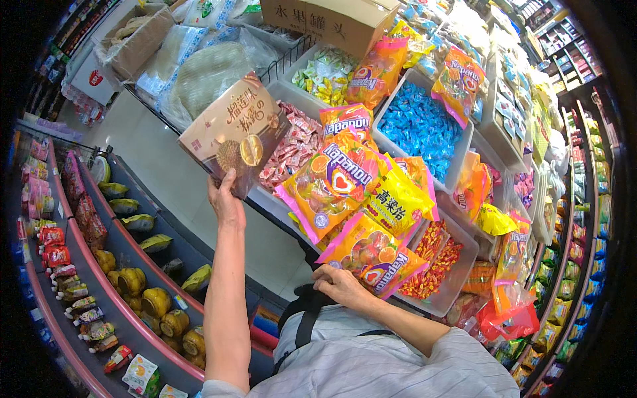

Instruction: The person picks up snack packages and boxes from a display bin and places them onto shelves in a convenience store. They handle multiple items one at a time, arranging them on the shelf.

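My left hand grips the lower edge of a flat brown box with durian pictures, held up beside a bin of pink-wrapped candies. Close to my body, my right hand is bent, its fingers curled near the corner of an orange Kapanou candy bag; whether it holds anything is not plain. Above that bag lie another orange Kapanou bag and a yellow candy bag. Under and around them are plastic bins, one with blue-wrapped candies, another with red and yellow ones.
Curved shelves with pink edging hold jars and small packets on my left. A cardboard carton stands on the bins at the back, beside a black wire rack. Further packed shelves curve along the right. A pale tiled floor shows between shelves and bins.
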A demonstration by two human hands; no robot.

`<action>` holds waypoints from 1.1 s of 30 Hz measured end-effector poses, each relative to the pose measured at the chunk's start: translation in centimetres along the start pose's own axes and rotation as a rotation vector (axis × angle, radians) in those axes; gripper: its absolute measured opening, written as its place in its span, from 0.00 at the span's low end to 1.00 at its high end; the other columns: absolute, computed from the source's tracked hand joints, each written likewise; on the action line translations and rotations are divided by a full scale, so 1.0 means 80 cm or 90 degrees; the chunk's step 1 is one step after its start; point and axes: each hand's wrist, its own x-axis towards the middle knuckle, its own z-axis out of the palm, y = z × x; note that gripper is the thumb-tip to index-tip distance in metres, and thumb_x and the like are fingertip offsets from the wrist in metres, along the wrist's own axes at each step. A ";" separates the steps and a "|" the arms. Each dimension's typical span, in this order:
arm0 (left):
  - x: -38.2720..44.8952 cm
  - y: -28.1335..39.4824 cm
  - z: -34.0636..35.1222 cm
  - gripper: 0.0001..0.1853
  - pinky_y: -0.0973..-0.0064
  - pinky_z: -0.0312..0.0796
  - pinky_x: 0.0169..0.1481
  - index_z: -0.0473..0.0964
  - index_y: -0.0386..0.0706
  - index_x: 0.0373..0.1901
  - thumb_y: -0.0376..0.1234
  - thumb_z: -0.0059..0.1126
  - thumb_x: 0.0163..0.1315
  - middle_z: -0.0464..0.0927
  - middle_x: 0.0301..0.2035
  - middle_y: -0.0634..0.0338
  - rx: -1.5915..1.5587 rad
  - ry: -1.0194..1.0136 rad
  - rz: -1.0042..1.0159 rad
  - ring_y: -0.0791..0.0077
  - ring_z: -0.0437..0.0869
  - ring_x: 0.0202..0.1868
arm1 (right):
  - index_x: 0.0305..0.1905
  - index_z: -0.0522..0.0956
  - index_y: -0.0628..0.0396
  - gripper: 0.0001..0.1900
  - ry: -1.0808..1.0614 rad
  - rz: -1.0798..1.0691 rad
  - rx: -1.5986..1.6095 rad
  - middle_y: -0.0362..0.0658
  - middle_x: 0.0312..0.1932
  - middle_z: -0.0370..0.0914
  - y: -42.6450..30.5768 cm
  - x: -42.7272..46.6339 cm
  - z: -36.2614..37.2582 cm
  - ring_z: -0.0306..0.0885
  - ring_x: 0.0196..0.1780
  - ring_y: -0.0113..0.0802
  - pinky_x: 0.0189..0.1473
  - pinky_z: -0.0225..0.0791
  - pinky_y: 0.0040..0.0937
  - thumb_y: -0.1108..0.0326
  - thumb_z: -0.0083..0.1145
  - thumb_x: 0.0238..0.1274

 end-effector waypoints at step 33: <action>-0.299 -0.027 -0.149 0.18 0.72 0.74 0.56 0.73 0.35 0.56 0.30 0.60 0.66 0.81 0.48 0.54 0.235 -0.080 -0.381 0.69 0.83 0.49 | 0.32 0.74 0.54 0.06 0.145 -0.231 -0.611 0.44 0.31 0.73 -0.014 -0.119 -0.102 0.74 0.36 0.43 0.33 0.72 0.41 0.65 0.59 0.57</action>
